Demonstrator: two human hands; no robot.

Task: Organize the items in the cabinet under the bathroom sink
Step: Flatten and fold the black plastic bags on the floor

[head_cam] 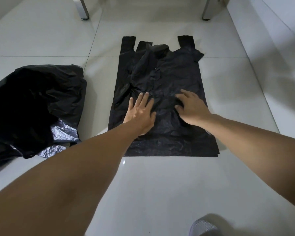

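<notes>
A black plastic carrier bag lies spread flat on the white tiled floor, handles pointing away from me. More bags seem stacked under it, their handles showing at the far end. My left hand presses flat on the bag's middle with fingers straight. My right hand rests on the bag just to the right, fingers spread and slightly bent on the plastic. A crumpled heap of black plastic bags sits on the floor at the left, apart from both hands.
Two metal legs stand at the far end of the floor. A white wall or panel runs along the right. A grey slipper toe shows at the bottom edge.
</notes>
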